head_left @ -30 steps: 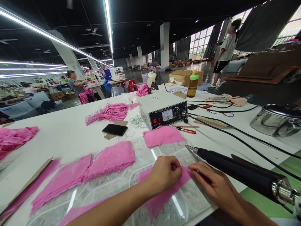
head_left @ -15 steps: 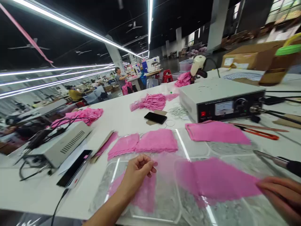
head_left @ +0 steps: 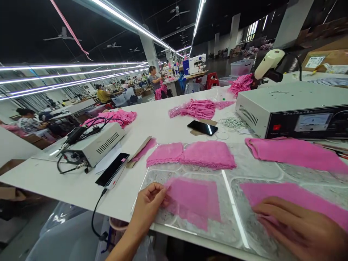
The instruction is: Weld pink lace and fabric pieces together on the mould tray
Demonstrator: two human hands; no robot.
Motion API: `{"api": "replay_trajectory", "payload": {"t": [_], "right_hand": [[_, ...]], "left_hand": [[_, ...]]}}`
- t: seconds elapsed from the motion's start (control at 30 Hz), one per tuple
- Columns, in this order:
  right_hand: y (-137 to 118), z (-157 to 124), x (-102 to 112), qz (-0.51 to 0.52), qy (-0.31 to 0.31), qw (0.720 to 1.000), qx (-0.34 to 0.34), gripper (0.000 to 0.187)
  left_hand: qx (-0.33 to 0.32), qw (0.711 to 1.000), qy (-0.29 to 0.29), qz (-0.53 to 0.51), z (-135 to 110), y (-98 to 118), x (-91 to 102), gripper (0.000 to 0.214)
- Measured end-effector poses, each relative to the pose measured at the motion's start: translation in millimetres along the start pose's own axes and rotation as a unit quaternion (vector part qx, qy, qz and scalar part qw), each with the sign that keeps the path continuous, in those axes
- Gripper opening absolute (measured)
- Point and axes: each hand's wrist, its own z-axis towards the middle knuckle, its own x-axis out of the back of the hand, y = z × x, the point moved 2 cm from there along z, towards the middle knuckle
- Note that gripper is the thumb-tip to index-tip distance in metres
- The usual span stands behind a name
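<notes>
Near the table's front edge, your left hand (head_left: 148, 203) pinches the corner of a pink lace piece (head_left: 194, 201) lying on the clear plastic sheet (head_left: 233, 217). Your right hand (head_left: 296, 226) lies flat, fingers spread, pressing a second pink piece (head_left: 293, 195), which is cut off at the right. Behind these: two more lace pieces side by side (head_left: 190, 154), one folded pink cloth (head_left: 293, 152). Two phones: one by the loose rings (head_left: 202, 127), one on the left (head_left: 112, 169). Two white control boxes (head_left: 285, 108) (head_left: 95, 145); writing on the right one's panel is too small to read. Co-workers sit far left, blurred.
</notes>
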Motion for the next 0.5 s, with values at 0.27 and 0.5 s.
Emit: {"api": "replay_trajectory", "payload": {"t": [0.27, 0.5], "right_hand": [[-37.7, 46.8, -55.0, 0.007, -0.210, 0.974, 0.082, 0.024], [-46.0, 57.0, -54.5, 0.026, -0.152, 0.983, 0.104, 0.026]], "left_hand": [[-0.109, 0.986, 0.040, 0.118, 2.7, -8.7, 13.7, 0.021], [-0.188, 0.962, 0.065, 0.189, -5.0, -15.7, 24.6, 0.017]]}}
